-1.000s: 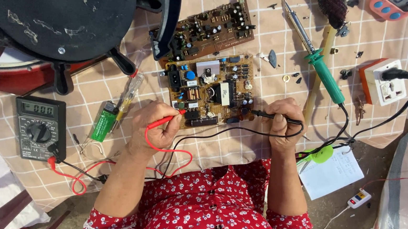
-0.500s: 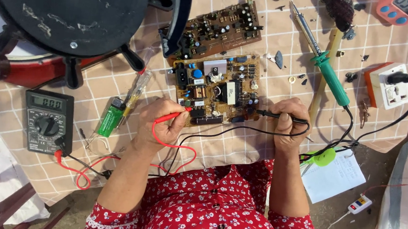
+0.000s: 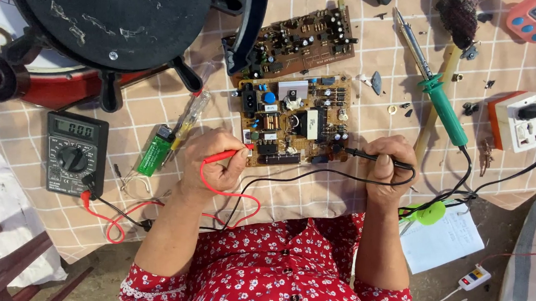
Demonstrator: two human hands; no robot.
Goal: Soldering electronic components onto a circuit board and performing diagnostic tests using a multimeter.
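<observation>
Head view: multimeter [image 3: 75, 153] beside hands [image 3: 217, 161], soldering iron [image 3: 433, 86].

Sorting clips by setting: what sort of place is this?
Most likely an informal electronics repair bench. A digital multimeter, a green-handled soldering iron and bare circuit boards lie on a checked tablecloth, with ground showing below it.

Both hands [image 3: 217, 159] [image 3: 387, 165] in pinching grip.
</observation>
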